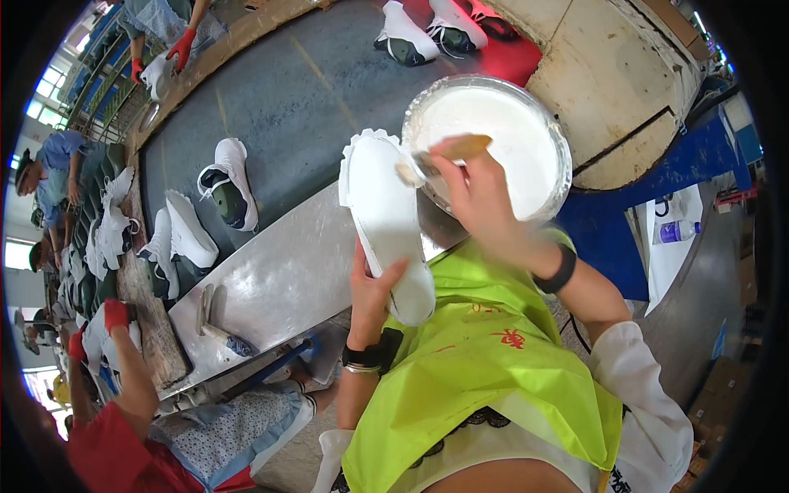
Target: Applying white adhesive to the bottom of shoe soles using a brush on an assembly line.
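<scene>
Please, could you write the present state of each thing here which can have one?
Left hand: closed on the white sole
White sole: held up, broad face showing
Right hand: closed on the brush
Brush: bristles near sole's edge, contact unclear
Basin: uncovered, holding white liquid
Hammer: lying on metal surface
Bottle: capped

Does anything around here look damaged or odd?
Yes: the beige board right of the bowl looks worn. A dark gap runs across it and its surface is stained, unlike an intact panel.
</scene>
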Available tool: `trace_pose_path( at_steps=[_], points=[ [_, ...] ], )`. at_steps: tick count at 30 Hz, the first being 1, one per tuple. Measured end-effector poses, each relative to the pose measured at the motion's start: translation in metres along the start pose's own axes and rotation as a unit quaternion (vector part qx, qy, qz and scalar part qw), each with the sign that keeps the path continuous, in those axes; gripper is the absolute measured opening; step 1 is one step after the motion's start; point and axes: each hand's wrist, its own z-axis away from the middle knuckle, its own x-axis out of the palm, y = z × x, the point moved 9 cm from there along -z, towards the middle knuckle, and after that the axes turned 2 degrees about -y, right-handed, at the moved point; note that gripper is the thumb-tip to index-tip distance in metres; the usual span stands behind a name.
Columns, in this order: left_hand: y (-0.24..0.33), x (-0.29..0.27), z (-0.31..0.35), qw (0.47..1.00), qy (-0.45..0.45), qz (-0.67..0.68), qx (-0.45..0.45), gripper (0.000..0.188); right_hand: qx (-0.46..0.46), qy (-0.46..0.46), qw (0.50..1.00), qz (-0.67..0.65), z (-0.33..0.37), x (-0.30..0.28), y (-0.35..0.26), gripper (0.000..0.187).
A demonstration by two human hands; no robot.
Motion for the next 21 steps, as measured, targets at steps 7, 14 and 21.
trace_pose_path(
  at_steps=[7,14,21],
  points=[
    [0.020,-0.013,0.020,0.998,0.038,0.049,-0.024,0.061,0.004,-0.044,0.999,-0.006,0.039,0.009,0.012,0.010],
    [0.039,-0.007,0.016,0.999,0.031,0.008,-0.027,0.055,-0.109,0.026,0.993,-0.031,0.006,0.004,-0.018,0.013],
    [0.123,0.003,-0.140,0.998,-0.052,-0.034,0.009,0.045,-0.024,0.002,1.000,-0.008,-0.017,-0.048,0.000,0.011]
  ],
)
